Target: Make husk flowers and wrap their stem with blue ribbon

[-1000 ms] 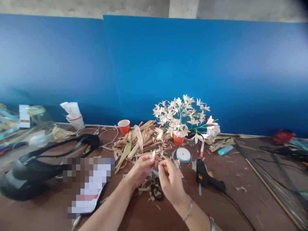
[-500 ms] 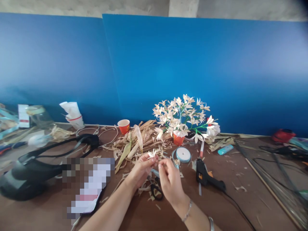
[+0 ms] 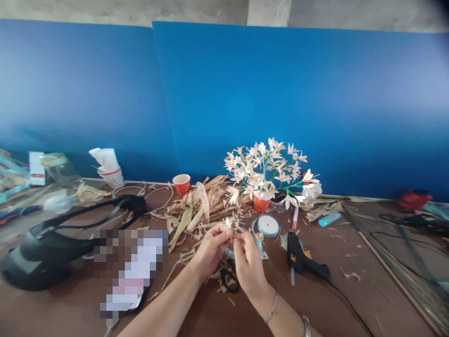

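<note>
My left hand (image 3: 213, 247) pinches a small white husk flower (image 3: 228, 223) between thumb and forefinger, petals pointing up. Close beside it, my right hand (image 3: 248, 257) has its thumb and fingertips pressed together at the base of the flower; what lies between them is too small to make out. Black-handled scissors (image 3: 229, 280) lie on the table just below and between the hands, partly hidden. A spool of light blue ribbon (image 3: 268, 225) sits beyond my right hand. Behind it, a bunch of cream husk flowers on green stems (image 3: 261, 164) stands in a red paper cup (image 3: 261, 203).
A black glue gun (image 3: 303, 257) with its cord lies to the right, near a turquoise box (image 3: 329, 219). Dry corn husks (image 3: 206, 201) are heaped at the back beside another red cup (image 3: 181, 185). A phone (image 3: 135, 271) and black headset (image 3: 45, 255) are at left.
My two hands have come closer together, with the right fingertips now meeting the left at the flower's base. The flower has turned in my left fingers. The whole view has shifted slightly.
</note>
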Tool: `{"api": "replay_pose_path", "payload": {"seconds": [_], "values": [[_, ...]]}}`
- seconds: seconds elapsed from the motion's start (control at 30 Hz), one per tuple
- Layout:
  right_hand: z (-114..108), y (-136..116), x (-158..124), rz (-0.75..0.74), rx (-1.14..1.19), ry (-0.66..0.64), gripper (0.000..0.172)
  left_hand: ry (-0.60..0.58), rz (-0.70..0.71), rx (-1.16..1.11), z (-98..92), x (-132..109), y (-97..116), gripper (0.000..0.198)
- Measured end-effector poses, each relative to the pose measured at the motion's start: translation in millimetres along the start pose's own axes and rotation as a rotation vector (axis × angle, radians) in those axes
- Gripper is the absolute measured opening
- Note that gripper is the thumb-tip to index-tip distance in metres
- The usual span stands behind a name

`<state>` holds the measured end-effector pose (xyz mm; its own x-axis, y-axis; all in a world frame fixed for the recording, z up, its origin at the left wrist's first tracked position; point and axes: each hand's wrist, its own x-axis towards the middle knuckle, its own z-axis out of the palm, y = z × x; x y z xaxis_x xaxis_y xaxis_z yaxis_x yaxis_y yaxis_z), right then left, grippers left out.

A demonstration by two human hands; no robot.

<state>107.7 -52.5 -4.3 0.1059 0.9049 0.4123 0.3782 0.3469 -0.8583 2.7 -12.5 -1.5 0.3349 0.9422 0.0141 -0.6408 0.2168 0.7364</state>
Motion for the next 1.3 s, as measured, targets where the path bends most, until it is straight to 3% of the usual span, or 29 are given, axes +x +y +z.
{"api": "replay_pose_path", "payload": {"seconds": [0.3,0.5,0.73,1.03,1.3], "values": [[2.0,1.2,1.4,0.056,0.115,-0.003,0.015,-0.013,0.009,0.035,4.6,-1.0,-0.7,0.011],[1.9,1.4,4.5,0.181,0.278,-0.105,0.019,0.053,0.064,0.088,2.2,0.8,3.8,0.013],[2.7,-1.1,5.4,0.239,0.352,-0.13,0.024,-0.038,-0.028,0.143,7.9,-2.2,3.4,0.02],[6.0,4.8,3.4,0.184,0.299,-0.086,0.02,0.11,-0.016,0.197,12.4,-2.5,-2.5,0.025],[1.9,2.8,7.6,0.136,0.263,-0.088,0.017,0.165,-0.012,0.221,11.3,0.0,-0.4,0.025]]}}
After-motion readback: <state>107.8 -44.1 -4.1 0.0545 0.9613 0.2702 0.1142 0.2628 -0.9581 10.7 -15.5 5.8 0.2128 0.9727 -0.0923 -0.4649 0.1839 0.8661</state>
